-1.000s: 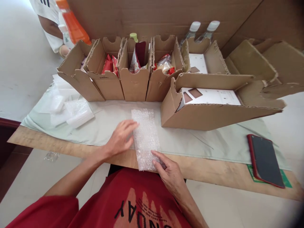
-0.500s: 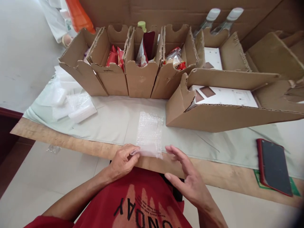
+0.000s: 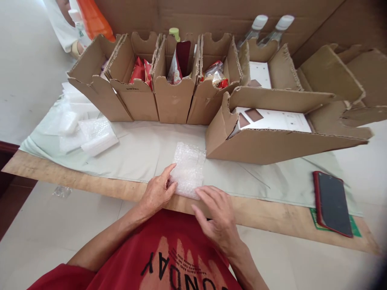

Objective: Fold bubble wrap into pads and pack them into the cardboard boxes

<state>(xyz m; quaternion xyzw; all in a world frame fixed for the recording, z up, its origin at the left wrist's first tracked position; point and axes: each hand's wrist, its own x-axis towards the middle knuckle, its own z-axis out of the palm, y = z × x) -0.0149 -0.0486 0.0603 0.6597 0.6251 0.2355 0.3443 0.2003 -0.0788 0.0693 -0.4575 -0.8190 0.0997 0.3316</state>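
A small folded sheet of bubble wrap (image 3: 189, 166) lies on the pale green cloth (image 3: 142, 151) near the table's front edge. My left hand (image 3: 157, 190) rests at its left near corner, thumb and fingers pinching that edge. My right hand (image 3: 216, 215) lies flat with fingers apart, fingertips pressing the wrap's near right edge. Both forearms reach out over my red shirt.
A row of open cardboard bins (image 3: 160, 80) with snack packets stands behind; a long low box (image 3: 272, 129) with white cards sits to the right. More bubble wrap pieces (image 3: 90, 135) lie at left. A phone (image 3: 332, 203) lies at right. Another person's arm with an orange bottle (image 3: 92, 18) appears far left.
The bubble wrap, long and hanging over the table edge a second ago, now lies folded shorter. My right hand came down flat onto its near edge; my left hand stayed at the left corner.
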